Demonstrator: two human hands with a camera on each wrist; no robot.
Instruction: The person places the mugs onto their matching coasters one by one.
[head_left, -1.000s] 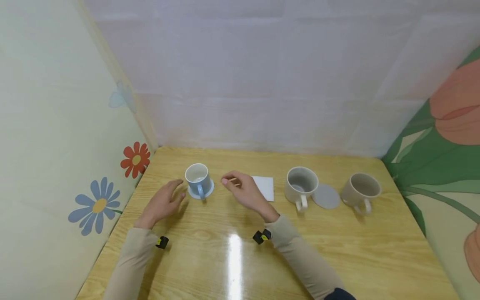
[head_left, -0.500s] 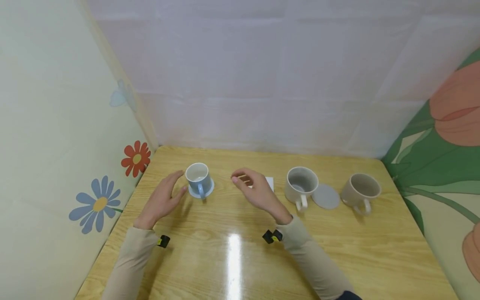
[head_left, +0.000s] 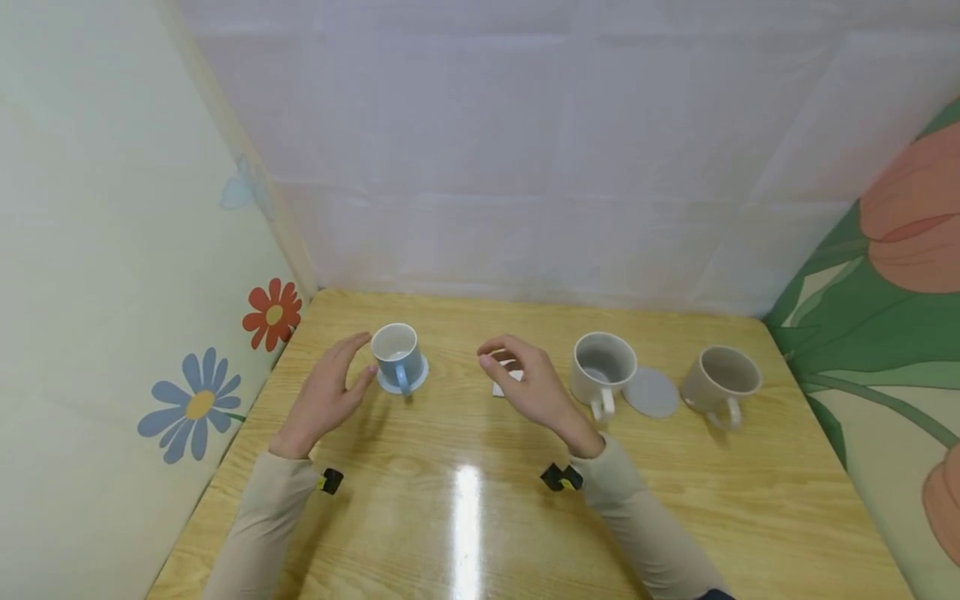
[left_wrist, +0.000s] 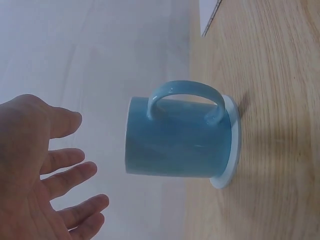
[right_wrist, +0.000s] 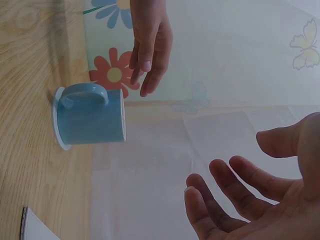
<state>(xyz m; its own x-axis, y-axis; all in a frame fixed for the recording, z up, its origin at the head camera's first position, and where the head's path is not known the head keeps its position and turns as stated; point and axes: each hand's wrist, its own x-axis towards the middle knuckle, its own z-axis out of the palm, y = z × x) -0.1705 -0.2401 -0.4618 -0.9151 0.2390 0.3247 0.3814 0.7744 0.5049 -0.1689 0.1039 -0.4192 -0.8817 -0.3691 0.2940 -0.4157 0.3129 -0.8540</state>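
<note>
Presently, the blue mug (head_left: 397, 362) stands upright on its round coaster (head_left: 422, 374), so I would judge that the step in hand there is a placing already complete. The left hand (head_left: 324, 400) is relaxed just beside the mug, apart from it; the right hand (head_left: 534, 387), fingers loosely bent and holding nothing, is above the white square (head_left: 498, 389) on the surface (head_left: 405, 483). For the next move, gripping the nearer grey mug (head_left: 592, 379) would require the right hand to reach rightward.
</note>
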